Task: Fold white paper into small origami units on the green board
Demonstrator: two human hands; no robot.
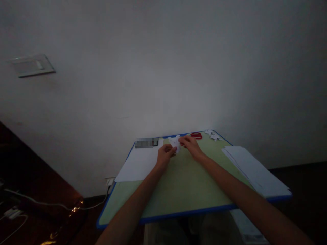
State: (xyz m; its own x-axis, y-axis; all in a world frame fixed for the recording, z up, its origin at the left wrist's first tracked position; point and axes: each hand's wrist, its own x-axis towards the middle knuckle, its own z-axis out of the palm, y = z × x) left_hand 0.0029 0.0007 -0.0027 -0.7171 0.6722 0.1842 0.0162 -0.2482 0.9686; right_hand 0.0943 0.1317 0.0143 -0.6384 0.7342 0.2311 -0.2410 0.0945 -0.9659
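Note:
Between my two hands is a small piece of white folded paper (174, 141) with pointed corners, held just above the far part of the table. My left hand (166, 154) pinches its lower side between thumb and fingers. At its upper right edge, the fingertips of my right hand (190, 144) are closed on the same paper. Red-handled scissors (196, 135) lie just beyond my right hand, their blades not clearly visible. Several folded white paper pieces (213, 135) rest at the far right corner.
The green table (189, 190) has a blue edge and stands against a grey wall. A white sheet (139, 166) lies at left, below a partly blurred dark object (144, 143). A stack of white paper (255, 170) lies at right. A white cable (58, 205) runs at lower left.

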